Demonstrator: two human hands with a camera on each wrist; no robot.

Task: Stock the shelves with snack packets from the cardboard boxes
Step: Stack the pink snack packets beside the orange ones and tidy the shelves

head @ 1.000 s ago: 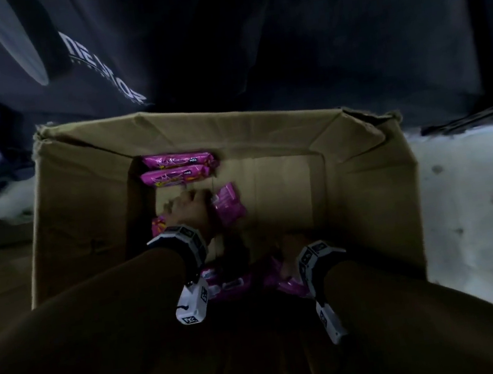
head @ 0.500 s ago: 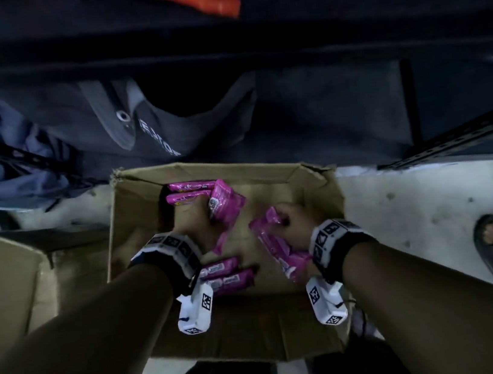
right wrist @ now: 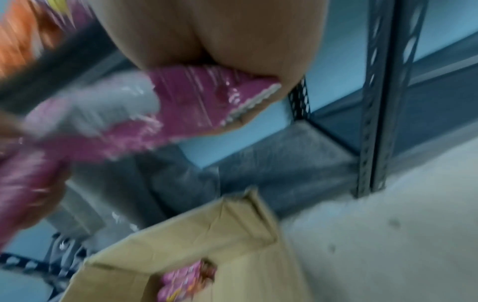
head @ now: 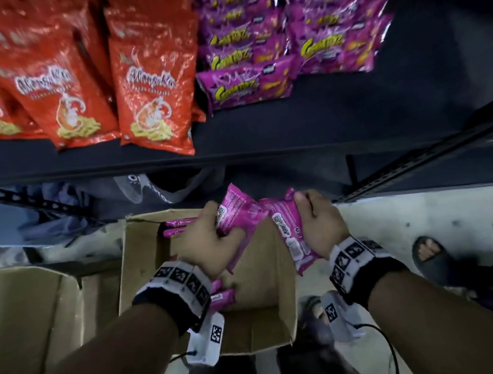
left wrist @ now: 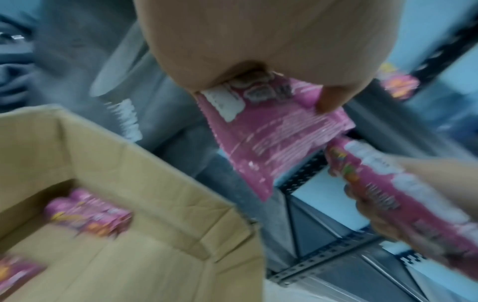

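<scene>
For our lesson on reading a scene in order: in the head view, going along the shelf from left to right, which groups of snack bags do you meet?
Orange-red snack bags → purple snack bags → bare dark shelf at the right end.

Right hand (right wrist: pixel 220 40) grips pink packets (right wrist: pixel 186 102) above box (right wrist: pixel 232 235).

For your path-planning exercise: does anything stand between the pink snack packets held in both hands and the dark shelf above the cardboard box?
Nothing visible does. The left hand and right hand hold pink snack packets above the brown cardboard box; open air separates them from the dark shelf.
</scene>
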